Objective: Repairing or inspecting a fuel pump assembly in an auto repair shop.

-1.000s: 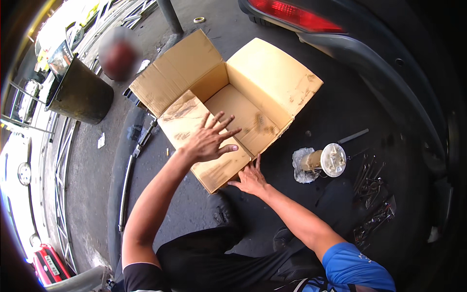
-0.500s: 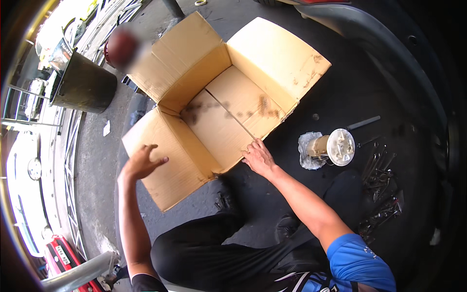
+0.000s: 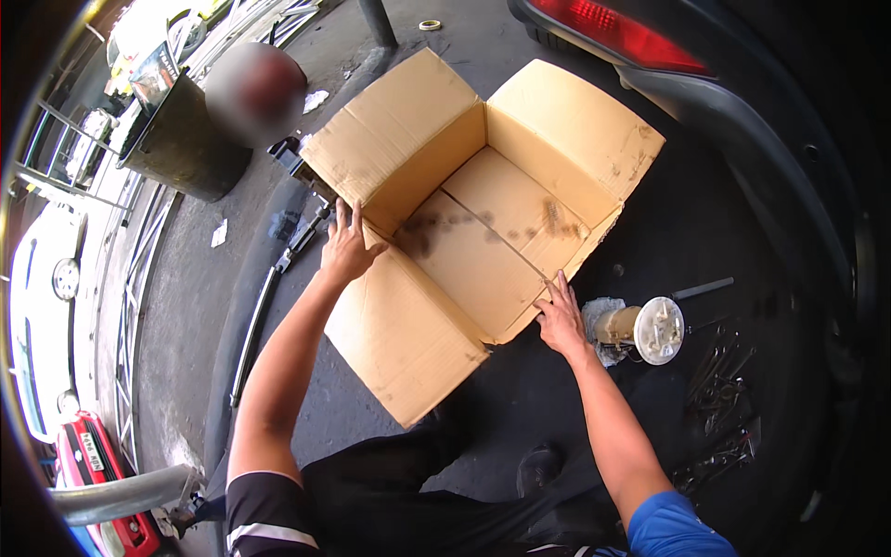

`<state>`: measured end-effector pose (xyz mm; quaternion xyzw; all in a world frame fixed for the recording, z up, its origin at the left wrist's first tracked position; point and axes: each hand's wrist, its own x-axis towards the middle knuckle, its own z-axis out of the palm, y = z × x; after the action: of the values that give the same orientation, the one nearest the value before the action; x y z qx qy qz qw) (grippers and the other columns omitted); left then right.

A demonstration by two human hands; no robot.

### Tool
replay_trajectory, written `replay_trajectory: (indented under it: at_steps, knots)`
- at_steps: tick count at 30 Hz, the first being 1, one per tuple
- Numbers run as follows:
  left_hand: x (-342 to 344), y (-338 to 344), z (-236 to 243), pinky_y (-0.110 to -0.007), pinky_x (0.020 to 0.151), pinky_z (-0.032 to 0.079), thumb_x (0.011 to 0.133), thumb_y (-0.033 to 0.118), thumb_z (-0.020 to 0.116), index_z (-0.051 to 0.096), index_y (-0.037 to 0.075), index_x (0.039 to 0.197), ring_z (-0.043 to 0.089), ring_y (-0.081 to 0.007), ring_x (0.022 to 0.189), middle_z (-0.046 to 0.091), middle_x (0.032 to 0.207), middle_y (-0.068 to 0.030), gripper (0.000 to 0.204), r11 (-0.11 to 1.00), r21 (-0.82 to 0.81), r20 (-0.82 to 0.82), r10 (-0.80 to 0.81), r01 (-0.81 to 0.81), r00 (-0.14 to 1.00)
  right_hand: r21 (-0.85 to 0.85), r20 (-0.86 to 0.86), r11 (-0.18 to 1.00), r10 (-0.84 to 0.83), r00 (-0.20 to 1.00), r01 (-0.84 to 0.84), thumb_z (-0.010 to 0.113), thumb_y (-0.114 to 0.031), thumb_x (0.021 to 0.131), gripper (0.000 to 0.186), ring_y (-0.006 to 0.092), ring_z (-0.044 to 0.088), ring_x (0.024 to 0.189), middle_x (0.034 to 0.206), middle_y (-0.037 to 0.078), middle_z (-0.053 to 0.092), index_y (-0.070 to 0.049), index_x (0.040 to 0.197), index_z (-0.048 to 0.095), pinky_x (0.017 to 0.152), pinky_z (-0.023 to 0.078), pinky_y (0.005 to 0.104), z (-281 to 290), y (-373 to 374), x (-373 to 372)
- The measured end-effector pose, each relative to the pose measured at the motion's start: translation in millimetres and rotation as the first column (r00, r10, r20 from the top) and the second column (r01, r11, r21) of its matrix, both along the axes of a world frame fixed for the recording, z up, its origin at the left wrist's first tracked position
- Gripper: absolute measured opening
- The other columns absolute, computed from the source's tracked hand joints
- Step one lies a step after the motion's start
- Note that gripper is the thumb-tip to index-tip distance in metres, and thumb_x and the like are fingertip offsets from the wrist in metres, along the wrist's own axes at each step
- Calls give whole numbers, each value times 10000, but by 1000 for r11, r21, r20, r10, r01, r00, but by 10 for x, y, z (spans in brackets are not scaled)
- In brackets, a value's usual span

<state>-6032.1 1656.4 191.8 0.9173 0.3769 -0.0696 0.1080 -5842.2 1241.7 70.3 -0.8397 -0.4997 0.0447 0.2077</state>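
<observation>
A large brown cardboard box [image 3: 455, 320] lies on the dark floor before me with its flaps spread outward; dark stains mark its inside. My left hand [image 3: 347, 249] is at the left corner, fingers spread and touching the cardboard where two flaps meet. At the near right edge, my right hand [image 3: 562, 320] holds the cardboard rim, its fingers over the edge. Just right of that hand sits a fuel pump unit [image 3: 657, 330] with a white round top and a tan body, resting on a crumpled clear wrapping [image 3: 605, 348].
Several wrenches [image 3: 719, 381] and a metal bar [image 3: 703, 289] lie at right. A car's dark bumper [image 3: 733, 121] with a red tail light [image 3: 613, 28] overhangs the far right. A floor jack handle [image 3: 263, 320] and a black bin [image 3: 190, 139] stand left; a person with a red head covering [image 3: 274, 79] is beyond.
The box has shifted right and away from me, closer to the fuel pump unit. My left hand has come from above the left flap to the box's left corner; my right hand moved with the rim.
</observation>
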Motion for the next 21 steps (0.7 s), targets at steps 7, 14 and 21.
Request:
replay_trajectory:
  at_steps: [7,14,21]
  knots:
    - [287,697,-792,-612,1174,467,818,357,889,161,112,1730,189,-619,1569,185,1678,-442,1193,902,430,85,-70,27,994,-57,-243,997,-59,968,46,701,-320,952,374,476,147,1639,1633,274,455,-19,1150,801,1323,269,486,96,242,-109]
    - [781,480,-836,-572,907,640,836,154,819,209,130,1718,425,-632,1384,226,1655,-405,1073,928,364,258,-16,-82,966,-146,-176,977,-181,968,156,695,-269,930,339,441,66,1660,1622,245,457,-5,1120,790,1249,415,496,0,-24,-119]
    - [674,433,-897,-540,1064,572,884,214,826,261,170,1702,450,-536,1392,362,1648,-280,996,972,218,191,44,-86,981,-93,-131,986,-150,980,139,676,-265,927,386,467,10,1656,1685,247,351,-16,1211,756,1271,369,539,-87,-73,-91]
